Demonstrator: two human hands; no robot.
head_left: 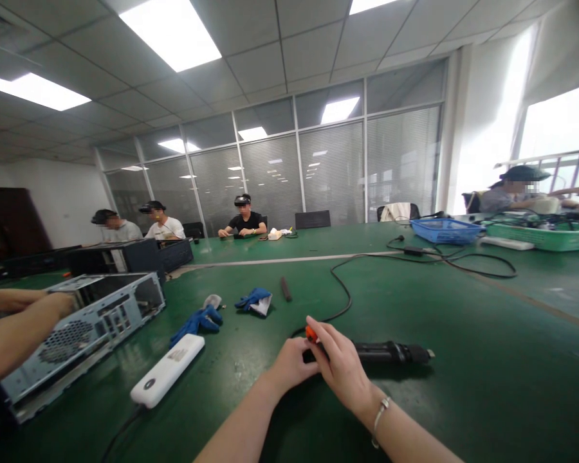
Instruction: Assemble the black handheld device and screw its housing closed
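A black corded electric screwdriver (pixel 390 353) lies across the table in front of me, its bit pointing right. My left hand (pixel 294 361) is closed around its cord end. My right hand (pixel 340 360) bends over the same end, its fingers closed at a small orange part (pixel 311 334) whose kind I cannot make out. Both hands touch each other, and they hide the back of the screwdriver. A black cord (pixel 347 302) runs from behind my hands toward the far right.
On the left, a co-worker's arms (pixel 24 315) reach into an open computer case (pixel 101 321). Nearby lie a white power strip (pixel 168 370), blue gloves (pixel 200 321) and a dark bar (pixel 285 289). A blue basket (pixel 446 231) and a green basket (pixel 550 236) stand far right. Other people sit around.
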